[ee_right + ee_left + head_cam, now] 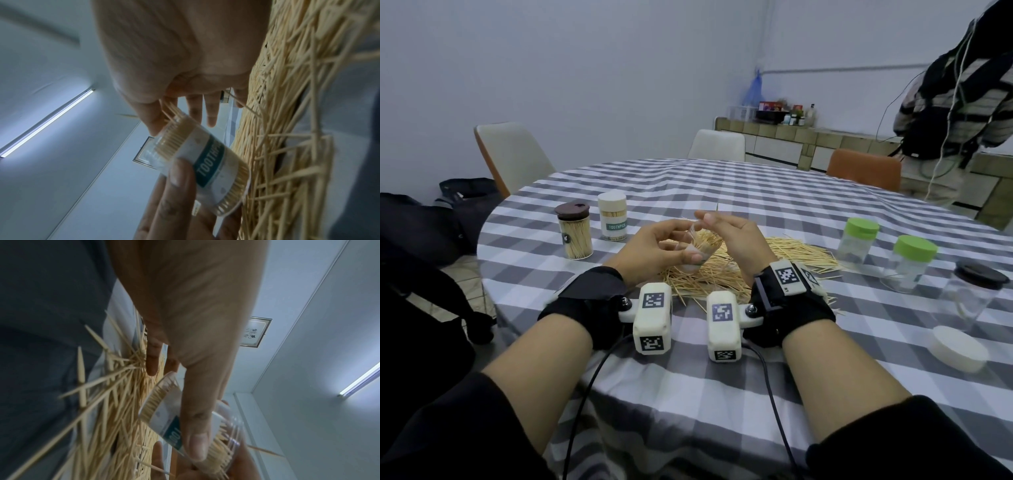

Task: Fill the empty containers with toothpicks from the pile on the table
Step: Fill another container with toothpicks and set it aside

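A loose pile of toothpicks lies mid-table. Above its left end my left hand grips a clear labelled container, tilted with its mouth toward my right hand and packed with toothpicks. In the left wrist view the left thumb presses on that container. My right hand pinches a few toothpicks between thumb and forefinger at the mouth of the container. Two empty green-lidded jars and an empty dark-lidded jar stand at the right.
Two filled containers stand at the left, one with a brown lid and one with a white cap. A loose white lid lies near the table's right edge. Chairs ring the far side. A person stands at the back right.
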